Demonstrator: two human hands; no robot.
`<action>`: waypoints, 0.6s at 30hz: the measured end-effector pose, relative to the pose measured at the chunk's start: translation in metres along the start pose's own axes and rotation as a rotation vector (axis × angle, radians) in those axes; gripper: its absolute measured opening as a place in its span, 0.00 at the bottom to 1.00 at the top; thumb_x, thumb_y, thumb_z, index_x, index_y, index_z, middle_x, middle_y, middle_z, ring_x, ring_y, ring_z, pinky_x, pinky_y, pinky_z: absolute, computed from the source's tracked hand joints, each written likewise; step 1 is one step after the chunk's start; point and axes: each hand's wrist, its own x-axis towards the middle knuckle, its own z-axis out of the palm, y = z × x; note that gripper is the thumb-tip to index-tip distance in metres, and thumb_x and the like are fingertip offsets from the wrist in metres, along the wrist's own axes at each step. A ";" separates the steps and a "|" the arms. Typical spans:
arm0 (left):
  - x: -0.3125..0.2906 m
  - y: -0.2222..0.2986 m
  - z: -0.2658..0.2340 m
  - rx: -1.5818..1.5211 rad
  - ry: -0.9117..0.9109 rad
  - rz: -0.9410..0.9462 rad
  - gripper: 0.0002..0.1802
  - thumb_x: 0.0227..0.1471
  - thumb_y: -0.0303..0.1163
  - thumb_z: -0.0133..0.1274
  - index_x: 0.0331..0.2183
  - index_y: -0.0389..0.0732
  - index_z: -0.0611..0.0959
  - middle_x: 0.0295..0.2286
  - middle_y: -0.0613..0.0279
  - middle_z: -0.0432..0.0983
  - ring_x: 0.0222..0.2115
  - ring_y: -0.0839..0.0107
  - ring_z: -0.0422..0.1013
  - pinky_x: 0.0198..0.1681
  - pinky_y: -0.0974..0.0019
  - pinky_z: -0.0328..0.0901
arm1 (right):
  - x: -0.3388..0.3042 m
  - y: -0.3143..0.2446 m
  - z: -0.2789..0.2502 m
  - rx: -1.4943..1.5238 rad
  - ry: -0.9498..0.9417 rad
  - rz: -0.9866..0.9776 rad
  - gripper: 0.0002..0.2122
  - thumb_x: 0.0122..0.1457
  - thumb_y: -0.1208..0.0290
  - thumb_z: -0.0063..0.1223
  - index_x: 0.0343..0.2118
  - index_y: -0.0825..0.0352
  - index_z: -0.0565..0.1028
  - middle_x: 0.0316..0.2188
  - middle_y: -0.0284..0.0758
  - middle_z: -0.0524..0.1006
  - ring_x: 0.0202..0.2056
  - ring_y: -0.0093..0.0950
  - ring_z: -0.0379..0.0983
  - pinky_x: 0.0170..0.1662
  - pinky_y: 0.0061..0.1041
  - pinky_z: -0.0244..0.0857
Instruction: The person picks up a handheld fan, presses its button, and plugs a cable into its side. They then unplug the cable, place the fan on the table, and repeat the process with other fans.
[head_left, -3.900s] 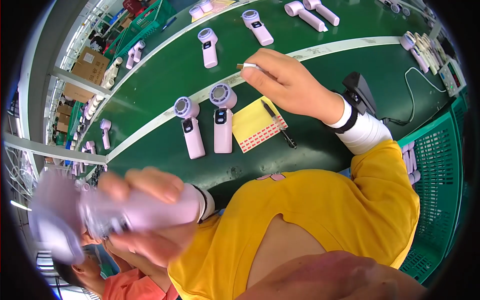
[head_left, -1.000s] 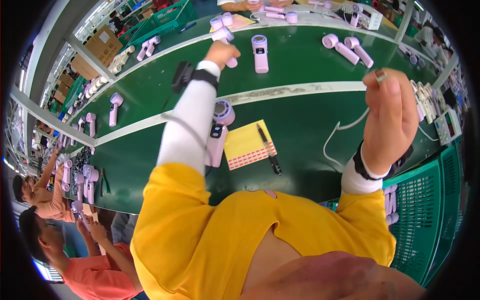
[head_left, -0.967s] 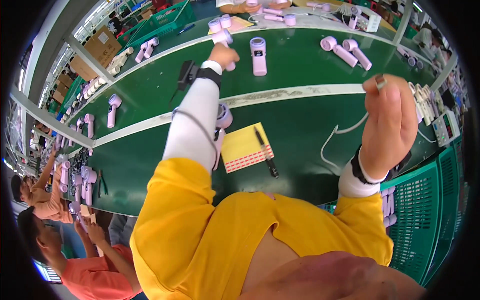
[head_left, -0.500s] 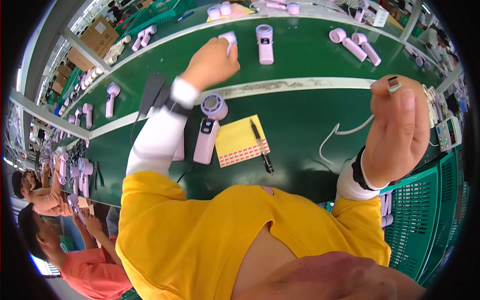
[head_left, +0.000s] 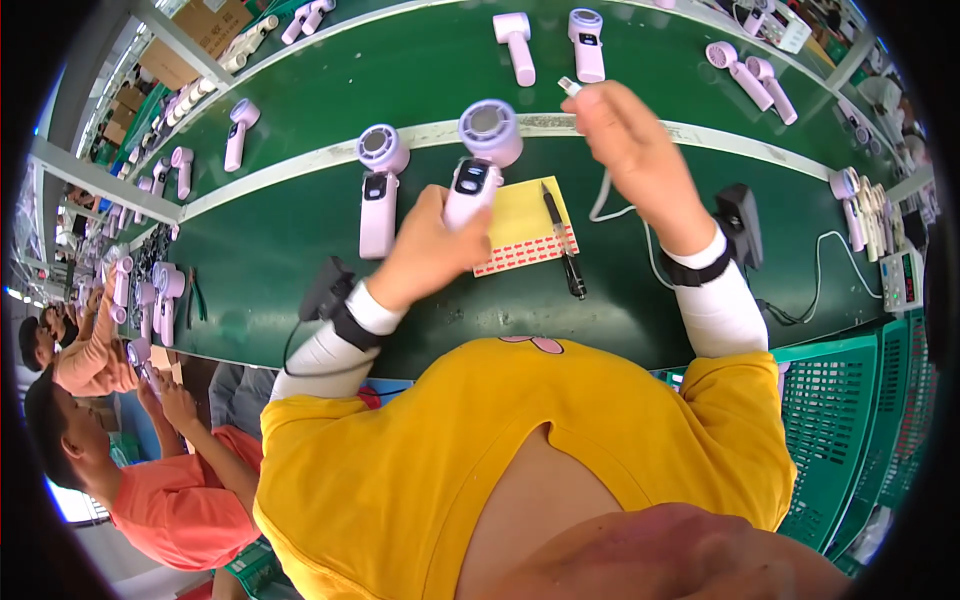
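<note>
My left hand [head_left: 432, 245] is wrapped round the handle of a lilac handheld fan [head_left: 490, 132], its round head pointing away from me and a small dark display on its front. My right hand [head_left: 640, 160] pinches the metal-tipped plug of a white charging cable [head_left: 570, 87], to the right of the fan and apart from it. The cable runs down behind my right wrist. To the left of the held fan lies another lilac fan [head_left: 377, 210]. Beneath and beside my left hand is a yellow notepad [head_left: 522, 208] with a black pen [head_left: 562, 240] across it.
A white rail [head_left: 300, 165] divides the green bench. Beyond it lie several lilac fans [head_left: 515, 48]. On the right are a small meter with a display [head_left: 900, 280] and green crates [head_left: 830, 430]. Co-workers sit at left, one in a coral shirt [head_left: 185, 510].
My left hand has let go of a fan beyond the rail, come back nearer and taken hold of the near fan. My right hand has moved left with the plug.
</note>
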 end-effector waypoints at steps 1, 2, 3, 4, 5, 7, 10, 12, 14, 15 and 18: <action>-0.006 0.002 0.010 0.054 0.059 0.180 0.18 0.40 0.34 0.53 0.29 0.33 0.65 0.24 0.53 0.67 0.23 0.67 0.67 0.24 0.66 0.62 | 0.002 0.005 0.004 -0.027 -0.014 -0.005 0.16 0.59 0.58 0.36 0.36 0.68 0.68 0.26 0.29 0.67 0.27 0.15 0.62 0.31 0.12 0.55; -0.015 0.002 0.022 0.103 0.116 0.355 0.19 0.40 0.33 0.54 0.31 0.32 0.64 0.25 0.55 0.67 0.23 0.71 0.65 0.25 0.67 0.62 | 0.002 0.007 0.006 -0.033 -0.004 -0.001 0.16 0.59 0.58 0.36 0.36 0.68 0.68 0.26 0.29 0.67 0.27 0.15 0.62 0.31 0.12 0.55; -0.020 0.003 0.030 0.149 0.172 0.529 0.21 0.40 0.32 0.54 0.33 0.32 0.63 0.25 0.57 0.66 0.23 0.75 0.63 0.25 0.69 0.61 | 0.002 0.009 0.008 0.029 0.007 -0.091 0.17 0.59 0.57 0.35 0.36 0.69 0.67 0.28 0.29 0.68 0.30 0.17 0.63 0.34 0.13 0.55; -0.023 0.007 0.034 0.146 0.165 0.534 0.21 0.40 0.32 0.54 0.33 0.32 0.63 0.25 0.57 0.66 0.23 0.75 0.63 0.25 0.69 0.61 | 0.003 0.011 0.008 0.090 0.013 -0.185 0.18 0.59 0.56 0.35 0.37 0.69 0.66 0.31 0.30 0.68 0.33 0.19 0.64 0.37 0.14 0.56; -0.025 0.012 0.037 0.163 0.162 0.600 0.21 0.39 0.31 0.55 0.32 0.32 0.63 0.25 0.57 0.66 0.23 0.74 0.64 0.26 0.69 0.61 | 0.002 0.011 0.008 0.151 0.019 -0.277 0.19 0.59 0.55 0.34 0.38 0.69 0.66 0.33 0.30 0.69 0.36 0.21 0.65 0.41 0.15 0.57; -0.029 0.020 0.041 0.197 0.160 0.731 0.23 0.37 0.28 0.56 0.32 0.33 0.62 0.25 0.56 0.67 0.24 0.73 0.66 0.27 0.70 0.61 | -0.002 0.006 0.000 0.132 0.011 -0.330 0.19 0.59 0.55 0.34 0.39 0.69 0.65 0.35 0.31 0.69 0.38 0.22 0.65 0.42 0.16 0.56; -0.024 0.023 0.041 0.271 0.180 0.874 0.25 0.36 0.29 0.57 0.34 0.32 0.61 0.27 0.55 0.67 0.27 0.72 0.66 0.28 0.70 0.61 | -0.007 -0.008 -0.010 0.105 -0.010 -0.430 0.20 0.59 0.55 0.33 0.40 0.70 0.65 0.38 0.34 0.68 0.41 0.24 0.65 0.45 0.17 0.56; -0.021 0.028 0.039 0.310 0.177 0.935 0.26 0.36 0.29 0.57 0.35 0.32 0.61 0.28 0.55 0.67 0.28 0.72 0.67 0.29 0.70 0.62 | -0.011 -0.014 -0.011 0.158 0.046 -0.305 0.20 0.59 0.54 0.31 0.40 0.70 0.65 0.37 0.35 0.69 0.40 0.25 0.65 0.43 0.18 0.57; -0.019 0.049 0.031 0.457 0.085 1.216 0.30 0.35 0.32 0.60 0.37 0.31 0.61 0.27 0.51 0.67 0.26 0.64 0.68 0.27 0.68 0.63 | -0.016 -0.018 -0.010 0.192 0.086 -0.229 0.21 0.59 0.54 0.31 0.40 0.70 0.65 0.36 0.36 0.69 0.40 0.25 0.65 0.43 0.18 0.58; -0.017 0.055 0.029 0.527 0.034 1.360 0.32 0.35 0.34 0.61 0.38 0.31 0.61 0.27 0.50 0.67 0.26 0.60 0.69 0.27 0.67 0.63 | -0.017 -0.020 -0.008 0.491 0.018 -0.103 0.20 0.59 0.56 0.31 0.40 0.70 0.65 0.35 0.36 0.69 0.39 0.24 0.65 0.42 0.18 0.58; -0.013 0.060 0.032 0.429 -0.013 1.380 0.34 0.36 0.35 0.61 0.41 0.31 0.62 0.28 0.52 0.68 0.25 0.62 0.69 0.26 0.68 0.64 | -0.021 -0.029 -0.008 1.088 -0.121 0.153 0.18 0.59 0.58 0.31 0.40 0.70 0.65 0.32 0.36 0.70 0.38 0.23 0.66 0.41 0.18 0.58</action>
